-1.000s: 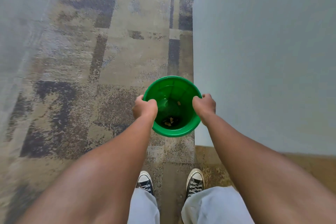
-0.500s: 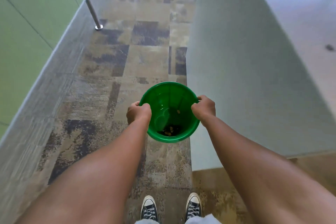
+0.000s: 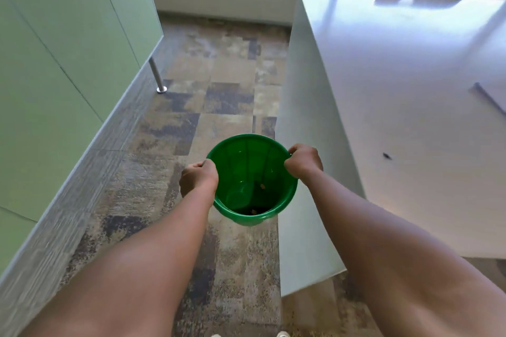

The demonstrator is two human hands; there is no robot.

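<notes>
Cabinet fronts (image 3: 54,63) run off the left edge. The left grip (image 3: 198,179) curls round the rim of the green bucket (image 3: 246,161), held over carpet (image 3: 219,96). Scraps (image 3: 253,210) in its shadowed bottom are hard to make out. The right grip (image 3: 304,163) clasps the opposite rim, beside the white desk (image 3: 410,117).

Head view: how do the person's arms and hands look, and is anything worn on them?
The left hand and the right hand are bare, without gloves. The left forearm and the right forearm are bare too: no sleeve reaches into the picture. No watch, bracelet or band shows at either wrist.
</notes>
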